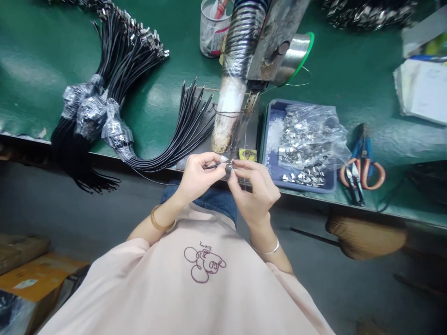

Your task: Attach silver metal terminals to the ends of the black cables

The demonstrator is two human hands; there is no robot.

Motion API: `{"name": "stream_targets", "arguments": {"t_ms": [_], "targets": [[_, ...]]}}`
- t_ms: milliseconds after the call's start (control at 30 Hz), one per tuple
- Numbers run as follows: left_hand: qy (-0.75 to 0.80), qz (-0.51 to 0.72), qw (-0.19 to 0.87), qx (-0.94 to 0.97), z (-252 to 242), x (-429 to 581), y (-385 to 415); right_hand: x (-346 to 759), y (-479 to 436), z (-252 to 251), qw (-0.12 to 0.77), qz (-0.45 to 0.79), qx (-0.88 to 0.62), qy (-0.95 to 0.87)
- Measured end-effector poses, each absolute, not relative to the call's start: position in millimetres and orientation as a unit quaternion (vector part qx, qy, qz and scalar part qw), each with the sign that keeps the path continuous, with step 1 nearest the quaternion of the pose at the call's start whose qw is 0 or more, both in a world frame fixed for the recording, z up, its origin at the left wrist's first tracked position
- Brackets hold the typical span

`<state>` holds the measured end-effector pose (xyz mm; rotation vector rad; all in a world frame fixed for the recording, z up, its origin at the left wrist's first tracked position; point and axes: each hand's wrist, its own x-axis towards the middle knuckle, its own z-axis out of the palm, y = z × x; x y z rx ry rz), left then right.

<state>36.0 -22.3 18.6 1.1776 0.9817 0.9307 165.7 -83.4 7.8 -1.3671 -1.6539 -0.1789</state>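
Observation:
My left hand (199,177) pinches a thin black cable (213,165) near its end, thumb and forefinger closed on it. Close against it, my right hand (255,186) has its fingertips shut on a small metal connector (229,164) at the cable's tip; whether the two are joined is too small to tell. Both hands are at the bench's front edge, just below a soldering station's metal arm (246,109). To the left, a bundle of black cables (167,151) curves up with its bare ends fanned out. A blue tray (272,179) of small metal connectors (303,139) stands to the right.
Wrapped cable bundles (92,107) lie at the left. A ribbed duct (244,37) with a white end comes down over the bench. Behind are a solder spool (296,58) and a clear cup (211,32). Orange-handled scissors (365,170), pliers and papers (422,88) lie right.

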Motion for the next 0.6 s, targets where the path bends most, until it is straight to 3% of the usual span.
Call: {"name": "stream_targets", "arguments": {"t_ms": [400, 600], "targets": [[0.431, 0.367, 0.639, 0.520, 17.5, 31.3, -20.7, 168.2, -86.3, 6.2, 0.470, -0.061, -0.547, -0.690], [0.384, 0.321, 0.681, 0.535, 16.2, 24.9, -27.2, 178.1, -92.2, 21.7, 0.494, 0.060, -0.569, -0.655]]}}
